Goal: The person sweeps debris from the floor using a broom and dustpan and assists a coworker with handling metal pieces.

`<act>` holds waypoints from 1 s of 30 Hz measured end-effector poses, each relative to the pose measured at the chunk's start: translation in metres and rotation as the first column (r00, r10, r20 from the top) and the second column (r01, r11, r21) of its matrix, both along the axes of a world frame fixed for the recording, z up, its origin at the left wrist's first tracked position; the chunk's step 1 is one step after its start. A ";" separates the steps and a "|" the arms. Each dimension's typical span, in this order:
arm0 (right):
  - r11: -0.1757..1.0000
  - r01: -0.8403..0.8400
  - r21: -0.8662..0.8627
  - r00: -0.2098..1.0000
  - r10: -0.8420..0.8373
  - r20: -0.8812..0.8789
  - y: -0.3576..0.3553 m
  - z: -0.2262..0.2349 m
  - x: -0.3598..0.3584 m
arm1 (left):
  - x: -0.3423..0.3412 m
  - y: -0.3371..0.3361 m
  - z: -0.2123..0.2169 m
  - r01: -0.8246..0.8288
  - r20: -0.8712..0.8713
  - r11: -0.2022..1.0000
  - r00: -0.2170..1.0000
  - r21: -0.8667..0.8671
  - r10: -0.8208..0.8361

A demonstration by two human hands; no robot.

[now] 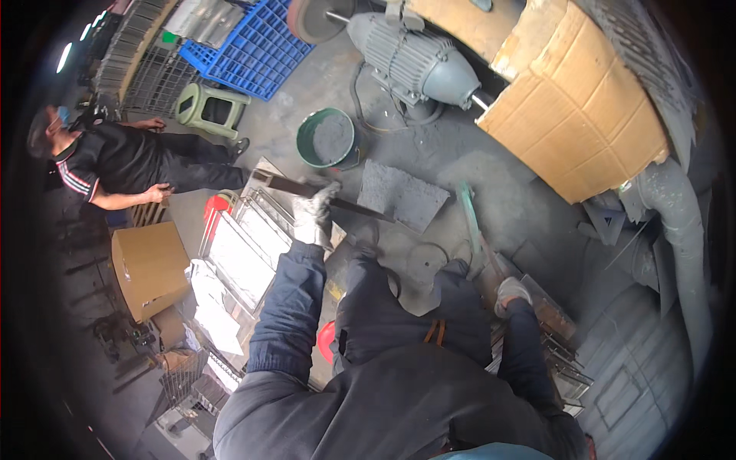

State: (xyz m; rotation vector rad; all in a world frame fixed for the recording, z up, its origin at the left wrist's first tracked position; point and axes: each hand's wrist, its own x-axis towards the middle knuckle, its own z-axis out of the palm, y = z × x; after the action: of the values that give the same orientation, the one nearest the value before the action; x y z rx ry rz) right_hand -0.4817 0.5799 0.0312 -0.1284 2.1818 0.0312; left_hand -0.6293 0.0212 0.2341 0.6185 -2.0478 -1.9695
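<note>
My left hand (pixel 311 218), in a whitish work glove, is closed around a long dark flat bar (pixel 360 209). The bar slants from the bench on the left toward a grey board (pixel 400 195) on the floor. Beside that hand stands a wire rack (pixel 247 257) with bright white sheets. My right hand (pixel 512 293), gloved too, has its fingers curled at the edge of some brownish flat pieces (pixel 546 307) at my right side. What those fingers hold, if anything, is hidden. A green strip (pixel 469 215) leans close by, ahead of this hand.
A green bucket (pixel 326 138) of grey powder stands ahead. Beyond it sits a grey motor (pixel 414 60) with a wheel (pixel 313 17). Cardboard (pixel 575 107) and a thick duct (pixel 675 230) stand at right. At left are a person (pixel 130 157), a stool (pixel 211 109) and a carton (pixel 149 268).
</note>
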 end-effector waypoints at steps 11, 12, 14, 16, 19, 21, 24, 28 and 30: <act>0.860 0.286 -0.422 0.947 -0.321 -0.013 -0.064 0.087 -0.084 | -0.053 -0.099 0.089 -0.128 -0.331 0.991 0.933 0.049 0.137; 0.812 0.446 -0.377 0.894 -0.427 0.139 -0.071 0.077 -0.087 | -0.060 -0.103 0.099 -0.126 -0.303 0.968 0.951 -0.216 0.057; 0.623 0.729 -0.284 0.675 -0.586 0.449 -0.145 0.143 -0.137 | -0.056 -0.140 0.087 -0.231 -0.250 0.944 0.925 0.234 0.288; 0.688 0.632 -0.357 0.773 -0.529 0.350 -0.179 0.155 -0.158 | -0.068 -0.169 0.078 -0.223 -0.226 0.874 0.911 0.432 0.344; 0.824 0.403 -0.399 0.915 -0.378 0.143 -0.190 0.136 -0.177 | -0.083 -0.202 0.076 -0.230 -0.145 0.708 0.893 0.668 0.427; 0.788 0.477 -0.390 0.879 -0.419 0.227 -0.207 0.141 -0.193 | -0.081 -0.229 0.072 -0.318 -0.056 0.652 0.872 0.689 0.486; 0.755 0.543 -0.369 0.836 -0.444 0.322 -0.229 0.151 -0.207 | -0.088 -0.267 0.064 -0.387 0.013 0.594 0.845 0.705 0.535; 0.639 0.737 -0.221 0.652 -0.585 0.481 -0.270 0.188 -0.241 | -0.099 -0.314 0.054 -0.415 0.059 0.538 0.828 0.733 0.558; 0.813 0.543 -0.210 0.811 -0.445 0.379 -0.301 0.211 -0.264 | -0.106 -0.336 0.052 -0.476 0.119 0.522 0.809 0.708 0.576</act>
State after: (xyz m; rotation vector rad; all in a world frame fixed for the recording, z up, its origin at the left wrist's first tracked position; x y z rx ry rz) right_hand -0.7458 0.2789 0.2418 0.2594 1.8211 -0.6009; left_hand -0.7348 -0.3150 0.2866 1.0680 -0.7510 -2.2445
